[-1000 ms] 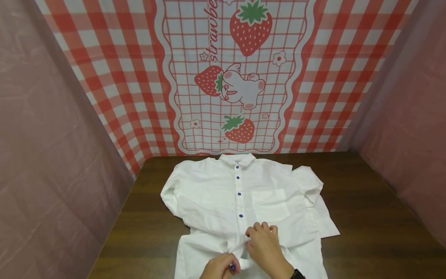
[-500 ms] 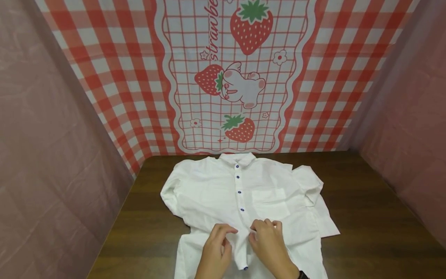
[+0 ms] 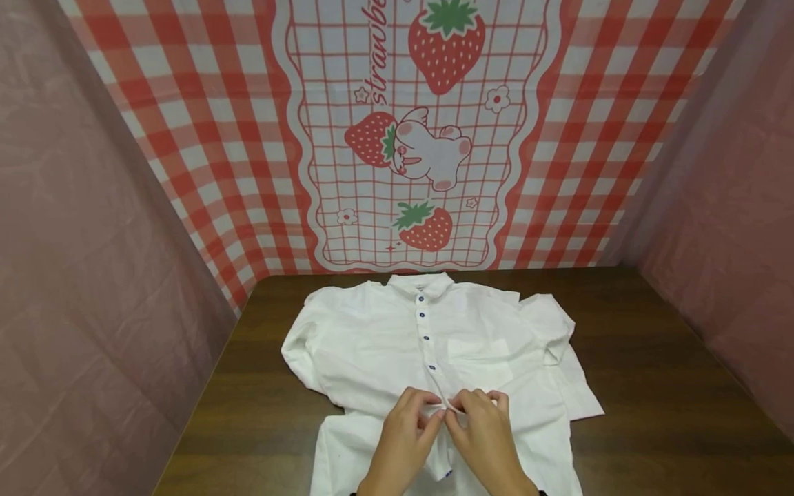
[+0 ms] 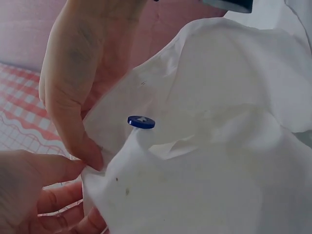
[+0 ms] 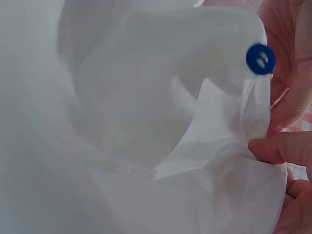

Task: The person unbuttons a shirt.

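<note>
A white long shirt (image 3: 372,351) with a collar and a chest pocket lies front up on the table, blue buttons running down its placket. Near its middle my left hand (image 3: 402,441) and right hand (image 3: 486,437) meet, fingertips almost touching. Each pinches the front edge of the shirt between thumb and fingers, lifting the cloth. Below them a loose stretch of placket hangs with a blue button (image 3: 448,474). The left wrist view shows that button (image 4: 141,122) on the raised cloth beside the fingers. The exact spot under the fingertips is hidden.
The shirt lies on a dark wooden table (image 3: 651,386). Behind it hangs a red-and-white checked cloth (image 3: 236,138) with strawberry prints. Pinkish curtains (image 3: 93,275) close off both sides. One sleeve (image 3: 548,331) is folded at the right.
My left hand has let go of the placket low down by the blue button and moved up to the right hand, where it now pinches the cloth. The right hand stays nearly in place.
</note>
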